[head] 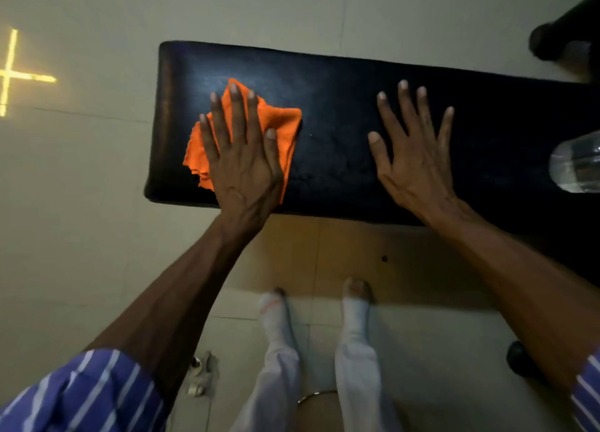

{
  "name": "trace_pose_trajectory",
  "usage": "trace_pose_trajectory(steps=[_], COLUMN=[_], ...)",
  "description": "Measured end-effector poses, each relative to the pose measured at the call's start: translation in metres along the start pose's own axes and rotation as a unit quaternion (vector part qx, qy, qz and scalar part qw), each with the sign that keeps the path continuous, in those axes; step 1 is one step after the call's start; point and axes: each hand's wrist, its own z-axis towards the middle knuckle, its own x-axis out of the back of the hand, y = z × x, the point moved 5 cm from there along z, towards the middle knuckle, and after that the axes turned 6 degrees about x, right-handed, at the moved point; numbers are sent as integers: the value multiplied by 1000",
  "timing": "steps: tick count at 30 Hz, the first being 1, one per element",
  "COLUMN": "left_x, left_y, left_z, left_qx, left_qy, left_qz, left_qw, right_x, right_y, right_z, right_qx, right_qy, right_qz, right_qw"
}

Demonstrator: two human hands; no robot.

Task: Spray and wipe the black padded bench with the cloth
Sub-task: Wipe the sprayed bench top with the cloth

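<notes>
I am looking straight down on the black padded bench (pixel 341 145), which runs across the tiled floor (pixel 81 188) from its rounded end on the left to the right edge of view. My left hand (pixel 242 158) lies flat near that rounded end, fingers spread and straight, palm pressed down on the orange cloth (pixel 279 123). The cloth is crumpled and sits directly under the hand, touching the padding; its folds stick out past my fingertips toward the bench's far edge, past the thumb toward the bench's middle, and past the little finger toward the rounded end. I am not pinching it, only pressing with an open palm.

My right hand (pixel 418 158) rests toward the middle of the bench, well apart from the cloth, also open with the fingers fanned and nothing in it; I cannot tell whether the palm fully touches the padding.

A clear plastic bottle (pixel 576 162) shows at the right edge over the bench, cut off by the frame and too blurred to say whether it stands or lies. My two feet (pixel 355 298) in white are on the floor at the bench's near side. A yellow cross of light (pixel 9 74) falls on the floor beyond the bench's rounded end.
</notes>
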Motion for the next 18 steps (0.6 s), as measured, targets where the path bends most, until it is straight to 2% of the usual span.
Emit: trace_pose_trajectory(steps=[3,5,7,11,12,16,18], left_x=[-7,-9,-9,-8,-8,-9,-3], left_y=[35,44,42,36,43,61,55], left_z=[-33,-43,-29,-3,-8,-51,-56], left_qx=[-139,-181,-173,-48,-43,-157,-164], left_qy=[-33,-55,-45,-17,-18,-78,-106], left_qz=[-6,-3,2,11,16,6,-5], left_qw=[990,982,984,999,999,984,981], right_x=[-2,-2,-2,-6,-6,-4,-1], right_y=[0,2,3,4,4,4,3], right_z=[-1,-2,-2,-2,-2,-4,-3], right_qx=[-5,-3,-3,2,4,10,13], right_qy=[9,16,25,37,39,29,13], right_qz=[-6,-3,-3,-5,-6,-4,1], right_qw=[1000,1000,1000,999,999,1000,1000])
